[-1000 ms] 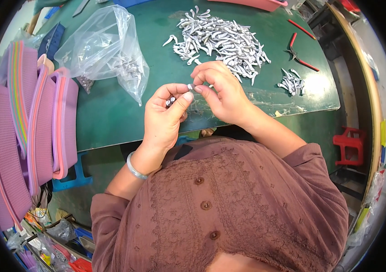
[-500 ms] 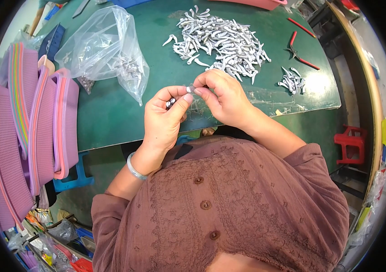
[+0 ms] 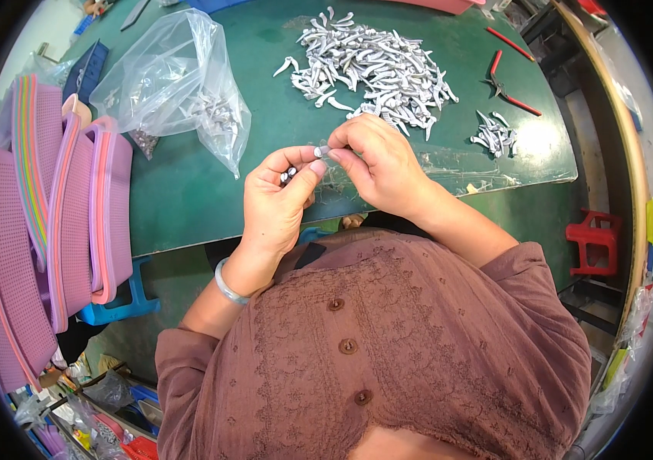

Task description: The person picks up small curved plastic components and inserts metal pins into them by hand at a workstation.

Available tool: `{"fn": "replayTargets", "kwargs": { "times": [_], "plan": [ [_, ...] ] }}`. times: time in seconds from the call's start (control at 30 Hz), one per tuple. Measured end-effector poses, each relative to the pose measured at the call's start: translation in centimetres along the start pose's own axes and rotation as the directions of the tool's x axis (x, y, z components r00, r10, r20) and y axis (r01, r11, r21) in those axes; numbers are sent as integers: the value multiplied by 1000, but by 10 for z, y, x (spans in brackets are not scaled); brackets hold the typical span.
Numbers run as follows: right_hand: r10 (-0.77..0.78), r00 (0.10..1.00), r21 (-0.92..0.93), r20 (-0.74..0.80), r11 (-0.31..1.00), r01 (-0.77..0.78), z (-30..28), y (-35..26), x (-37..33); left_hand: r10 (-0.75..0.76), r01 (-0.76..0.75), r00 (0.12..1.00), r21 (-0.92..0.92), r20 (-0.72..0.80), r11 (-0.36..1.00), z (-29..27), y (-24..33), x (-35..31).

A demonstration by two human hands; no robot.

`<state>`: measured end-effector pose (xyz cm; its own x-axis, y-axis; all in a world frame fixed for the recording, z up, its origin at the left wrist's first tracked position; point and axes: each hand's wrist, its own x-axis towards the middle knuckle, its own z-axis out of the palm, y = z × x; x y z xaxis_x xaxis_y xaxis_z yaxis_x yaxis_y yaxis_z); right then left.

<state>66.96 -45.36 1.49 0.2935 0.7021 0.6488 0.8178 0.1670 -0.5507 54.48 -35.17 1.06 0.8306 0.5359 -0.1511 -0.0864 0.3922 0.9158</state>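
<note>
One silvery piece, right hand's fingers lower than before

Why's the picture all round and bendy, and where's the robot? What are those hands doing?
There's no robot, just a person's own hands! A wide, curved camera worn on their head looks down, so straight edges bend. The left hand and right hand meet, with a small piece between their fingertips, too tiny to name. More little pieces sit in the left hand. On the green table lie a big silvery heap, a smaller pile, red-handled pliers and a clear bag.
</note>
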Motion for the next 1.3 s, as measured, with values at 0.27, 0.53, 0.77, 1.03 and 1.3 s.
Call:
{"fn": "replayTargets", "kwargs": {
  "times": [0.27, 0.53, 0.77, 1.03, 1.3],
  "plan": [
    [185, 982, 171, 47, 967, -190, -2, -4, -1, -104, 98, 994, -122, -37, 988, -1, -1, 4],
    [561, 689, 605, 458, 371, -704, -14, 4, -5, -145, 138, 989, -215, -16, 967, -7, -3, 7],
    [556, 672, 562, 489, 389, -730, -12, -1, -6, -66, 65, 998, -159, -2, 985, -7, -7, 6],
    [506, 817, 366, 276, 731, -576, -8, -8, -11, -85, 115, 990, -297, 110, 948, -8, -7, 4],
    [239, 960, -39, 146, 971, -235, -15, 17, 3, -56, 111, 987, -389, 152, 914, -15, -13, 10]
  ]
}}
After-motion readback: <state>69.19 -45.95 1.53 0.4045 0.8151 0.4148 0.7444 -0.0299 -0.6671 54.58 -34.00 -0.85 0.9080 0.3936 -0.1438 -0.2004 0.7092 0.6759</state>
